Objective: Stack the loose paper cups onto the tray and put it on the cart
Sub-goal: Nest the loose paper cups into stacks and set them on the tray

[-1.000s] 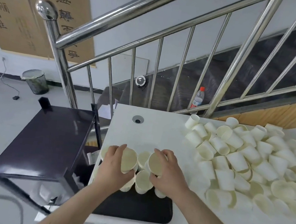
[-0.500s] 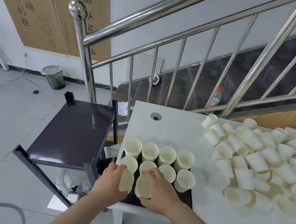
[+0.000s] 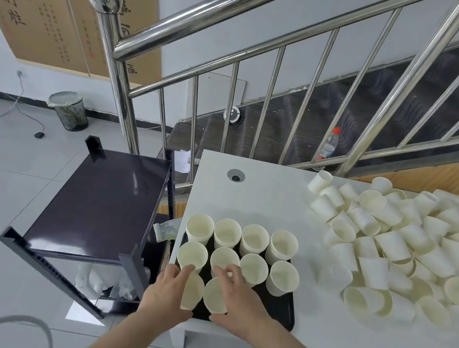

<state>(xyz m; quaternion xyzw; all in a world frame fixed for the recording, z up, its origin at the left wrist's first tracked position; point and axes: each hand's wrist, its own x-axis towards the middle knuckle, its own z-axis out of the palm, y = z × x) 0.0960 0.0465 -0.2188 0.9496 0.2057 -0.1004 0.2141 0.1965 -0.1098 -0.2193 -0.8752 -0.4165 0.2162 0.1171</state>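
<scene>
Matt cream paper cups right of the hands; glossy dark cart left; polished steel railing beyond.

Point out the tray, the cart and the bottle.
tray (image 3: 281,312), head view, bare right corner.
cart (image 3: 102,201), head view, top shelf surface.
bottle (image 3: 327,147), head view, its clear body.

Cream paper cups on white worktop; black tray; glossy dark-purple cart; red-capped bottle
</scene>
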